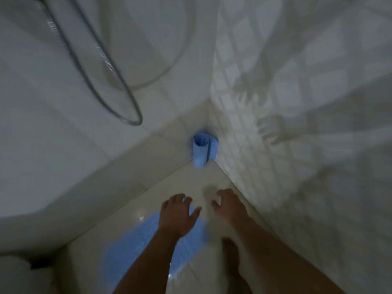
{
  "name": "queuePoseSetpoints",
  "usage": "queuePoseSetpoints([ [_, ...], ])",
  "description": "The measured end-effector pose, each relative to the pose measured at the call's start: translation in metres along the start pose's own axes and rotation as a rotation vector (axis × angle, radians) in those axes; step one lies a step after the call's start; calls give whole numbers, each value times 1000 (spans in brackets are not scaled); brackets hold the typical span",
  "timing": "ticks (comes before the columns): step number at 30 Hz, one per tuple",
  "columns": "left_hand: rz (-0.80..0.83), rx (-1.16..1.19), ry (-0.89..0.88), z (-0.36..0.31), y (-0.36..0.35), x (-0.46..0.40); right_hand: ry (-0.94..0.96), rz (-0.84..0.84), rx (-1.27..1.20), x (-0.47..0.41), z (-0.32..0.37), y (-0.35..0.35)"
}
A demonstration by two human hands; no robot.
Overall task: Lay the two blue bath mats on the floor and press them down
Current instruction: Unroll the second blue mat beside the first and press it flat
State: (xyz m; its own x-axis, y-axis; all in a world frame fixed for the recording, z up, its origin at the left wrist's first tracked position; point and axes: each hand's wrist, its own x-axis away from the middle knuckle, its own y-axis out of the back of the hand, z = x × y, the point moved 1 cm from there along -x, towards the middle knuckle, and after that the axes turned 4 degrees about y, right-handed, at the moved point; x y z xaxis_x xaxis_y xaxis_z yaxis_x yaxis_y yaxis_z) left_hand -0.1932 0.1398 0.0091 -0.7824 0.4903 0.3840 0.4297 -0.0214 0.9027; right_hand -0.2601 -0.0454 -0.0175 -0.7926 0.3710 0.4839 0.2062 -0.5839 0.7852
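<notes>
One blue bath mat (135, 247) lies flat on the pale tiled floor, partly hidden under my left forearm. A second blue mat (200, 150) is rolled up and stands upright in the corner where the two walls meet. My left hand (178, 215) hovers over the far end of the flat mat with fingers spread, holding nothing. To its right, my right hand (229, 203) reaches forward above bare floor, fingers loosely spread and empty. Both hands are well short of the rolled mat. The picture is blurred by motion.
A shower hose (110, 81) hangs in a loop on the left wall. A white tiled wall (297, 145) runs close along the right. A white rounded fixture (25, 274) sits at the lower left. My bare foot (231, 251) stands on the floor below my right hand.
</notes>
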Motion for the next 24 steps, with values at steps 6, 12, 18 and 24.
queuePoseSetpoints([
  [6,96,-20,74,-27,-46,-207,58,122,26,-201,-52,14],
  [12,-99,217,258,-27,-85,-406,386,-71,77,-400,-60,5],
  [18,-127,393,219,-21,-136,-497,502,-19,319,-508,-67,-61],
  [24,-122,-34,39,-10,-181,-467,540,-136,159,-470,-96,-112],
])
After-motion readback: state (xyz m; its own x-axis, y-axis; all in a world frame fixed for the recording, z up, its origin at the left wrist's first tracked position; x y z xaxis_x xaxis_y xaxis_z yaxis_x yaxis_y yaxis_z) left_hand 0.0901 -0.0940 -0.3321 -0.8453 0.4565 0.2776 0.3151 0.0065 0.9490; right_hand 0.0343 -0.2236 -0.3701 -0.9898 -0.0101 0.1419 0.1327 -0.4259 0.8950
